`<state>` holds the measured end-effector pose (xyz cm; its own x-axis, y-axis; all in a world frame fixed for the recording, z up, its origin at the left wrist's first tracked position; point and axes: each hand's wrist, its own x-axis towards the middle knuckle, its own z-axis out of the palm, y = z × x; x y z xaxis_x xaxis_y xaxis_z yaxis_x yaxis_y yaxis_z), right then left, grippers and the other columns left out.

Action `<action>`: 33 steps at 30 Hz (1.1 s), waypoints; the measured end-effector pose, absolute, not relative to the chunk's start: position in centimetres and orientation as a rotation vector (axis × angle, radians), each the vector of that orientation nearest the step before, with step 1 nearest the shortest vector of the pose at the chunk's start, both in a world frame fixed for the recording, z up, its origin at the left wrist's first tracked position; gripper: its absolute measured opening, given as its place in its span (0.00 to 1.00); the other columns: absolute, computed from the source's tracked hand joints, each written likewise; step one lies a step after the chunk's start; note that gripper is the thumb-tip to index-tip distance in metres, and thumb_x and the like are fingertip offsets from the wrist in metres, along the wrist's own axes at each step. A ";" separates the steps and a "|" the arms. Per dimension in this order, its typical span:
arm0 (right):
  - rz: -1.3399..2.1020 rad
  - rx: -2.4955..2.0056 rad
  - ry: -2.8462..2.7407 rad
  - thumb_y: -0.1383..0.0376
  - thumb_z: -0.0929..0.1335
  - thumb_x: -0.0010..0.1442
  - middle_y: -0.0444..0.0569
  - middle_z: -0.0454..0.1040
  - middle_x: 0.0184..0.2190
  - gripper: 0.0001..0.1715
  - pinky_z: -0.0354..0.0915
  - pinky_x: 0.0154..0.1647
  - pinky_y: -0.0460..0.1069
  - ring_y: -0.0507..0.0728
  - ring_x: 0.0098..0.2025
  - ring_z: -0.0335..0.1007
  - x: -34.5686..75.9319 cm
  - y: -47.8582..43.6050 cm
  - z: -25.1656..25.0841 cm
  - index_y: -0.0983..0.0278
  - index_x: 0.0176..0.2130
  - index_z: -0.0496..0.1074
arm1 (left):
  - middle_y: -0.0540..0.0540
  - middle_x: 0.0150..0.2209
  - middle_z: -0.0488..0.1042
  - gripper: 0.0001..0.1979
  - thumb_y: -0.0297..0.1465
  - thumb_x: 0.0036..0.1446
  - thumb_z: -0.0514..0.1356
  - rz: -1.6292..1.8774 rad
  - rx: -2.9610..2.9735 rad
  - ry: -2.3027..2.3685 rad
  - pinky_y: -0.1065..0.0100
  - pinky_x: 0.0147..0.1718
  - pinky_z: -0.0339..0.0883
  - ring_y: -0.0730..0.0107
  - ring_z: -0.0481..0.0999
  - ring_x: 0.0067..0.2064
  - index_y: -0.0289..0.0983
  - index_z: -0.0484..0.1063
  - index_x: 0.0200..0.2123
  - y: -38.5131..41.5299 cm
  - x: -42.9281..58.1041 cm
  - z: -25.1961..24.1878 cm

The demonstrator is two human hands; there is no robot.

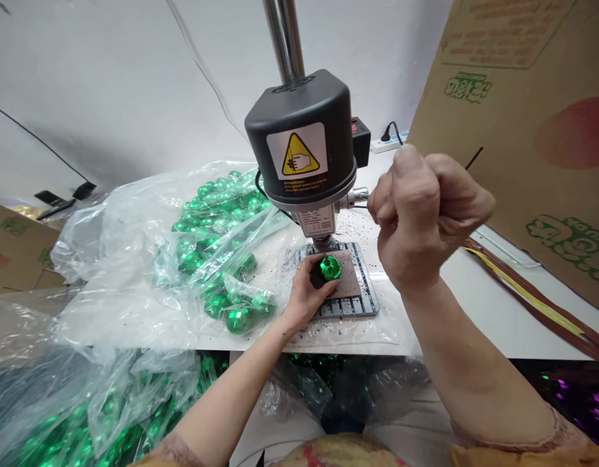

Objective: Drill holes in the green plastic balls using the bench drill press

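Note:
A small bench drill press point(299, 136) with a black motor cover and a warning sticker stands in front of me. On a wooden board point(351, 282) over its slotted metal base point(370, 301) rests a shiny green ball point(330, 266), its grooved top facing up beneath the chuck. My left hand point(306, 288) curls its thumb and fingers around the ball's left side and holds it there. Beside the motor head, my right hand point(421, 211) is raised in a fist around the feed handle point(360, 196), whose grip the fingers mostly hide.
Left of the press, a clear plastic bag point(119, 220) spills several green mirrored balls point(238, 319) across the white table point(455, 324). Dark shavings dot the base. A cardboard box point(513, 149) and brown and yellow straps point(533, 285) are at right. A power strip point(389, 143) lies behind.

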<state>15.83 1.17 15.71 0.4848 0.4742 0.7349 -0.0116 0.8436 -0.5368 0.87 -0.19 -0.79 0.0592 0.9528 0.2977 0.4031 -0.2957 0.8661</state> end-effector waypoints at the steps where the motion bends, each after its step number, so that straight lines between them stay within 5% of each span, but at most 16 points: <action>1: 0.310 -0.478 -1.028 0.58 0.68 0.63 0.39 0.51 0.14 0.27 0.49 0.21 0.52 0.49 0.17 0.49 15.8 1.1 15.4 0.59 0.19 0.52 | 0.41 0.50 0.75 0.25 0.33 0.52 0.70 1.218 1.766 1.359 0.53 0.54 0.68 0.55 0.75 0.53 0.39 0.69 0.53 -0.2 0.9 -0.9; 19: 0.127 -0.327 -0.983 0.63 0.67 0.61 0.38 0.46 0.13 0.31 0.40 0.20 0.50 0.45 0.16 0.38 15.5 2.4 12.2 0.64 0.18 0.44 | 0.42 0.50 0.76 0.25 0.33 0.53 0.71 1.225 1.797 1.364 0.54 0.54 0.70 0.56 0.76 0.53 0.40 0.68 0.53 -0.2 0.9 -0.9; 33: 0.082 -0.233 -1.075 0.69 0.67 0.61 0.38 0.48 0.14 0.29 0.46 0.18 0.48 0.45 0.16 0.45 16.0 2.4 11.3 0.63 0.19 0.45 | 0.42 0.50 0.76 0.26 0.32 0.52 0.71 1.241 1.725 1.336 0.55 0.54 0.69 0.56 0.76 0.52 0.39 0.68 0.53 -0.2 1.0 -0.9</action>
<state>15.98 2.39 11.35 0.4752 0.1796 0.8614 0.0466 0.9724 -0.2285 0.98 -0.25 -0.90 0.0465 0.9529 0.2996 0.3691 -0.2951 0.8813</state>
